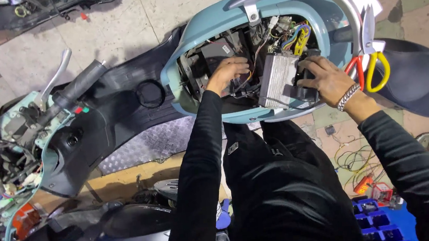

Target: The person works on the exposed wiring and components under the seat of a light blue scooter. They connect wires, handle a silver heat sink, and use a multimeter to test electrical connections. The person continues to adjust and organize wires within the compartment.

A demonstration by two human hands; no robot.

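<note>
Inside, ribbed silver controller box (pixel 278 79), upright.

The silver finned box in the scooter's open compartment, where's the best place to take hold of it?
Probably the silver finned box is best gripped across its two long sides, from above through the compartment opening. Its ribbed face points up, and wires crowd its far end. The right hand already rests along its right edge.

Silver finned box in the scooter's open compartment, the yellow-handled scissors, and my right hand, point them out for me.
Silver finned box (pixel 277 79), head view, on its ribbed front face.
Yellow-handled scissors (pixel 377 72), head view, on the yellow handle loop.
Right hand (pixel 327 79), head view, on the back of the hand.
</note>
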